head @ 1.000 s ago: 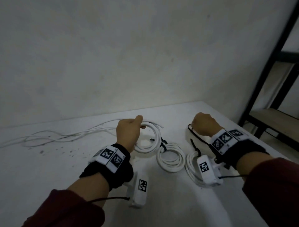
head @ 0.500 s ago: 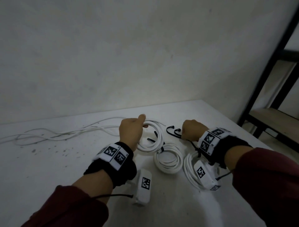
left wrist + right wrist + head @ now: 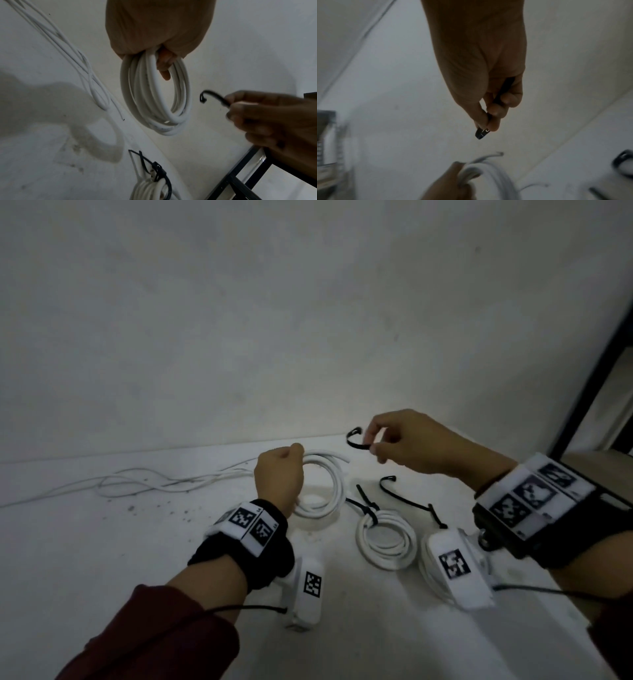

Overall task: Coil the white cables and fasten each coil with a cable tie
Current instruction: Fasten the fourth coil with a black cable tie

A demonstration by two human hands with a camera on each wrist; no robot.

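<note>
My left hand (image 3: pixel 279 474) grips a coil of white cable (image 3: pixel 330 491) and holds it above the white table (image 3: pixel 102 542); the same coil (image 3: pixel 154 94) hangs from the fingers (image 3: pixel 163 65) in the left wrist view. To its right, my raised right hand (image 3: pixel 404 445) pinches a curved black cable tie (image 3: pixel 356 440) between thumb and forefinger, just apart from the coil. That tie (image 3: pixel 211 96) shows as a hook shape, and its tip (image 3: pixel 482 134) pokes out below the fingertips. A finished coil (image 3: pixel 387 539) bound with a black tie (image 3: pixel 368 510) lies on the table.
Loose white cables (image 3: pixel 154 482) trail across the table toward the left. Another black tie (image 3: pixel 404 498) lies near the bound coil, and a further white coil (image 3: pixel 428 570) sits partly under the right wrist camera. A black metal rack (image 3: pixel 589 371) stands off the table's right edge.
My right hand picked a black tie up off the table and lifted it up and left toward the coil. The left hand kept its grip on the coil.
</note>
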